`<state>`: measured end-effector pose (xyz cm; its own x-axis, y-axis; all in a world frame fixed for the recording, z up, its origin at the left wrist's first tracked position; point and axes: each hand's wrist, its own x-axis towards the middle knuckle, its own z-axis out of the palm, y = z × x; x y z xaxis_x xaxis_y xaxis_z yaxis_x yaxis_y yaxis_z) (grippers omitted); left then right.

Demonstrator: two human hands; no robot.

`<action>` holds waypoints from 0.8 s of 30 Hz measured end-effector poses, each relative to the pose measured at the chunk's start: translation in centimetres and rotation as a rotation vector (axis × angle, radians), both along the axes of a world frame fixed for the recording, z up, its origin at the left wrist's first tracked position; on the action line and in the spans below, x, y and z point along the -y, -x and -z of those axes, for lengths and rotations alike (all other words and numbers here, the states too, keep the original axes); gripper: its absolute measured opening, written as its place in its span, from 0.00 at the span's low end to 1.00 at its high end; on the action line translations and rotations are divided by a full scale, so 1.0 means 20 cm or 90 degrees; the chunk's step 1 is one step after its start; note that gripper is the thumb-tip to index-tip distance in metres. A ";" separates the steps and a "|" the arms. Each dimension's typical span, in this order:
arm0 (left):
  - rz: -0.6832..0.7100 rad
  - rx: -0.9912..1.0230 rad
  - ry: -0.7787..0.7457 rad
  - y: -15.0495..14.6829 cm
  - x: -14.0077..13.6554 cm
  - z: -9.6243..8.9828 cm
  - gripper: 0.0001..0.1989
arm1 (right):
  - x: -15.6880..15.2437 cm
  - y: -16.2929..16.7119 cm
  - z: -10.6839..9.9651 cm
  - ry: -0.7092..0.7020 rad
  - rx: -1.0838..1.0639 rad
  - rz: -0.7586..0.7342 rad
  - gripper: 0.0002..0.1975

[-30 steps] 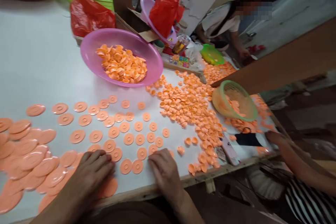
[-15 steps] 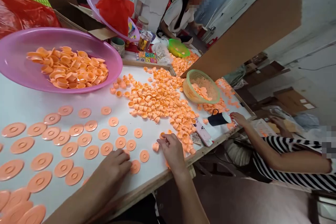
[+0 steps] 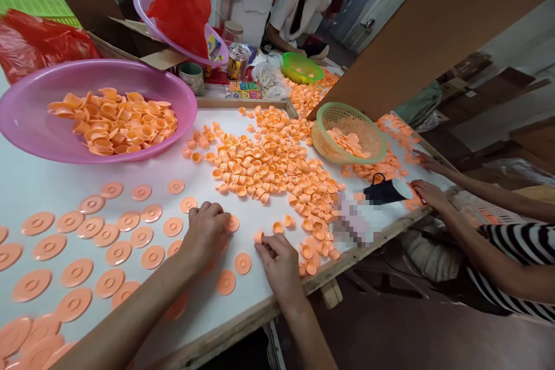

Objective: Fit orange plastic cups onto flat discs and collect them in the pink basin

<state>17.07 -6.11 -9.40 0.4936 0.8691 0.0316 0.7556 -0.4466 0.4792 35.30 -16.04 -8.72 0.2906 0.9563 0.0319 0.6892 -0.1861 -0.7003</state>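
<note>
Between the thumb and fingers of my right hand [image 3: 280, 260] is a small orange toy cup [image 3: 259, 236], just above the white tabletop. My left hand [image 3: 207, 234] is closed, fingers curled down among the flat orange toy saucers; its fingertips are hidden, and one saucer [image 3: 233, 223] lies right at them. Two more saucers, one of them the near saucer [image 3: 226, 282], lie between my hands. Rows of saucers [image 3: 110, 282] spread over the left side of the table. A large heap of toy cups [image 3: 264, 162] lies beyond my right hand, with a few loose cups [image 3: 277, 227] nearer.
A pink basin [image 3: 26, 115] of toy cups stands at the back left. A yellow-green colander [image 3: 327, 141] holding saucers sits behind the heap. To the right lie a dark mug [image 3: 384, 191] and a co-worker's hands [image 3: 427, 192]. The wooden table edge [image 3: 277, 303] runs along the front.
My left hand has moved forward, away from the table edge, to farther saucers. My right hand has lifted a cup slightly in a pinch. The camera view has shifted a little.
</note>
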 end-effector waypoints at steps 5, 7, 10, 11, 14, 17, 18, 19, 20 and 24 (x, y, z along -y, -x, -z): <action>-0.010 0.029 0.033 -0.02 -0.03 0.02 0.03 | -0.19 0.06 -0.01 -0.060 0.078 -0.129 0.09; -0.019 0.049 0.038 -0.02 -0.02 0.02 0.03 | -0.24 0.09 0.00 -0.059 0.128 -0.186 0.11; -0.011 0.083 0.054 -0.02 -0.02 0.01 0.04 | -0.26 0.14 0.02 -0.064 0.202 -0.239 0.13; -0.006 0.093 0.063 -0.01 -0.03 0.01 0.05 | -0.25 0.16 0.04 -0.070 0.228 -0.247 0.13; -0.005 0.115 0.110 0.01 -0.05 -0.02 0.09 | -0.24 0.18 0.06 -0.099 0.299 -0.263 0.13; -0.020 0.149 0.172 0.01 -0.11 -0.04 0.13 | -0.24 0.18 0.06 -0.120 0.344 -0.284 0.14; -0.019 0.157 0.185 -0.01 -0.13 -0.04 0.13 | -0.24 0.18 0.06 -0.128 0.352 -0.289 0.15; -0.013 0.161 0.191 -0.02 -0.15 -0.04 0.12 | -0.24 0.18 0.06 -0.136 0.357 -0.292 0.15; -0.002 0.159 0.193 -0.03 -0.17 -0.04 0.11 | -0.25 0.18 0.06 -0.145 0.359 -0.295 0.16; 0.042 0.147 0.191 -0.06 -0.18 -0.02 0.10 | -0.24 0.19 0.08 -0.168 0.371 -0.289 0.17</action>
